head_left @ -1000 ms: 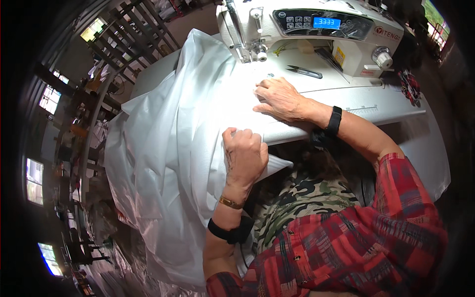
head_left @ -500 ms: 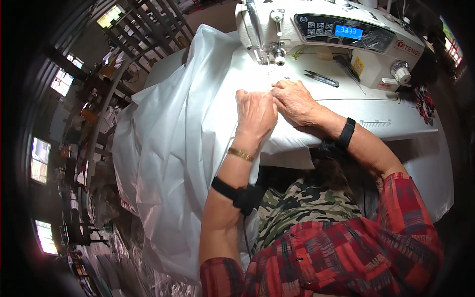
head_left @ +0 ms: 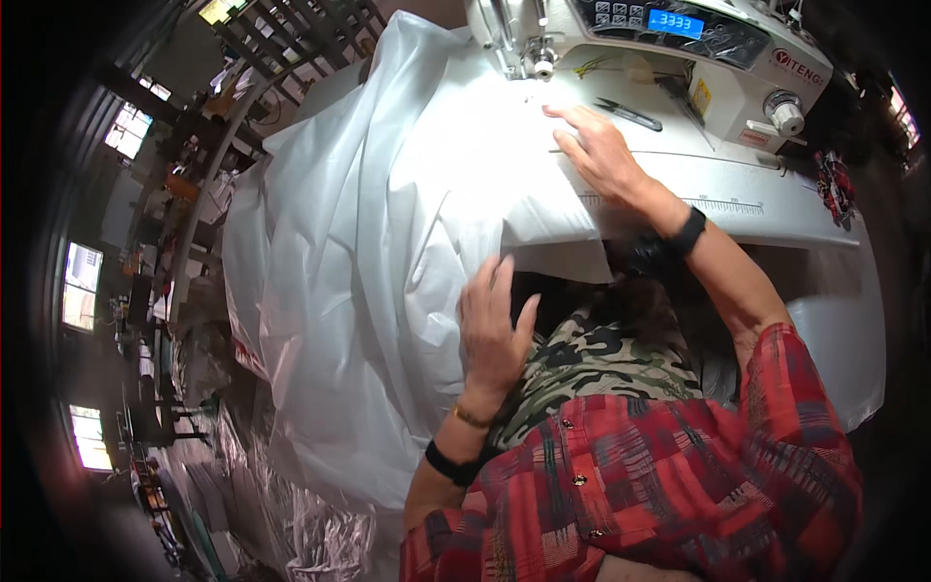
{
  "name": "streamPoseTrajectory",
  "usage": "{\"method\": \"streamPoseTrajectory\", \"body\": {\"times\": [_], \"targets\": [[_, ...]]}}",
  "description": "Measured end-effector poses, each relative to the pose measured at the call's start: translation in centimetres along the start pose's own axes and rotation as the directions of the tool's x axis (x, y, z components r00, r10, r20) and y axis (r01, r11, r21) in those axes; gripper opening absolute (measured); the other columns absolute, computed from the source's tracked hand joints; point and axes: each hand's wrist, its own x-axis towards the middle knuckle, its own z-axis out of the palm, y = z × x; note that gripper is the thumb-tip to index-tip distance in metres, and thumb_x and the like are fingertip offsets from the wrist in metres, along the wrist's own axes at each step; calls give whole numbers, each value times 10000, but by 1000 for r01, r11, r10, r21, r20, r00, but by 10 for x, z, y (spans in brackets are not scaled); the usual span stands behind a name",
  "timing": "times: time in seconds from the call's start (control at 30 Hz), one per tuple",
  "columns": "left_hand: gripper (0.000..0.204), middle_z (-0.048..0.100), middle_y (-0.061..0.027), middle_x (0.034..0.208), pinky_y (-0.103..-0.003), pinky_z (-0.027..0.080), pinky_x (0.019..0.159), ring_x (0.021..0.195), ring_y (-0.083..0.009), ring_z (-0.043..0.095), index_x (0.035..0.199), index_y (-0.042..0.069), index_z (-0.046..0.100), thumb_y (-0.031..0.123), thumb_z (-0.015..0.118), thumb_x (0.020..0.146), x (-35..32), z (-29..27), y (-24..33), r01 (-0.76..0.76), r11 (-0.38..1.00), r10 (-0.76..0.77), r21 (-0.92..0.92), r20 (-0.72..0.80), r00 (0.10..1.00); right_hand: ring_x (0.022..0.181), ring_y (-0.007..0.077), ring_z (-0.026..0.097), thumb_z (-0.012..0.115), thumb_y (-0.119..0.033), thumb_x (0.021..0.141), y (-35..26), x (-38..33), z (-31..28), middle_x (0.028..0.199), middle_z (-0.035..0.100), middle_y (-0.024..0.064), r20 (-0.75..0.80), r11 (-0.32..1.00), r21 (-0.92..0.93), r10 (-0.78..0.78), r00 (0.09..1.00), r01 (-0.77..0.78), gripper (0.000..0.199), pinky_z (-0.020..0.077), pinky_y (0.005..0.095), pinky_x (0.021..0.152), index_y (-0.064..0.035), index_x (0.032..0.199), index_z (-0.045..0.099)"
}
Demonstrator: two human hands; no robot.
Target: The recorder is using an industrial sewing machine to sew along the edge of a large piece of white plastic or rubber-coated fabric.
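Observation:
A large sheet of white plastic-like fabric [head_left: 339,262] spreads over the table and hangs in folds on the left. My left hand [head_left: 493,325] lies against its near hanging edge, thumb and fingers apart, nothing gripped. Up by the sewing machine's needle area [head_left: 539,60], my right hand [head_left: 603,155] rests on or just over the fabric's right edge, fingers stretched forward and apart. Glare whitens the fabric under the needle, so its edge there is hard to make out.
The white sewing machine [head_left: 669,48] with a lit display stands at the back right. Thread snips [head_left: 630,114] lie on its bed, right of my right hand. A ruler scale [head_left: 722,206] marks the table's front edge. A bundle of coloured cloth [head_left: 834,189] hangs at the right end.
My hands were together, pinching the fabric before the needle. Now they are apart: the left has drawn back toward me and opened, the right has opened near the needle. The view has shifted slightly.

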Motion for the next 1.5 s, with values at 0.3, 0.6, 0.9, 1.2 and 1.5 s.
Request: {"method": "streamPoseTrajectory", "body": {"times": [0.3, 0.6, 0.9, 1.2, 1.5], "targets": [[383, 464, -229, 1260, -502, 342, 1016, 1151, -362, 471, 1207, -22, 538, 121, 625, 862, -156, -26, -96, 514, 726, -493, 458, -175, 852, 981, 354, 627, 549, -159, 941, -84, -122, 62, 1042, 657, 194, 351, 911, 372, 40, 935, -178, 254, 506, 404, 864, 21, 1110, 608], [531, 540, -241, 1263, -432, 455, 970, 1164, -347, 542, 1337, -86, 440, 300, 482, 974, -171, -154, -31, 344, 921, -390, -183, -421, 819, 1049, 175, 553, 539, -188, 881, -92, -107, 156, 1194, 621, 80, 625, 291, 714, 148, 767, -638, 430, 460, 335, 879, 4, 1265, 552], [583, 493, -239, 1338, -455, 394, 1043, 1233, -352, 493, 1369, -67, 428, 363, 440, 976, -50, -227, 45, 220, 908, -1, 356, -523, 852, 1043, 220, 619, 556, -290, 951, -160, -73, 141, 1178, 630, 116, 618, -196, 716, -270, 739, -670, 390, 509, 355, 839, -53, 1260, 527], [555, 477, -236, 1370, -452, 360, 1077, 1272, -344, 465, 1377, -53, 438, 338, 417, 984, -31, -232, 67, 224, 888, 11, 401, -507, 862, 1063, 256, 614, 579, -357, 951, -132, -9, 152, 1286, 591, 105, 371, -583, 740, -64, 927, -336, 433, 475, 412, 949, -66, 1269, 557], [521, 465, -222, 1399, -448, 335, 1105, 1301, -336, 444, 1387, -34, 445, 309, 396, 997, -34, -252, 17, 173, 865, 35, 472, -400, 916, 984, 261, 650, 539, -180, 944, -162, -51, 103, 1161, 655, 145, 549, -71, 576, -705, 450, -814, 329, 541, 360, 824, 26, 1195, 592]]}}
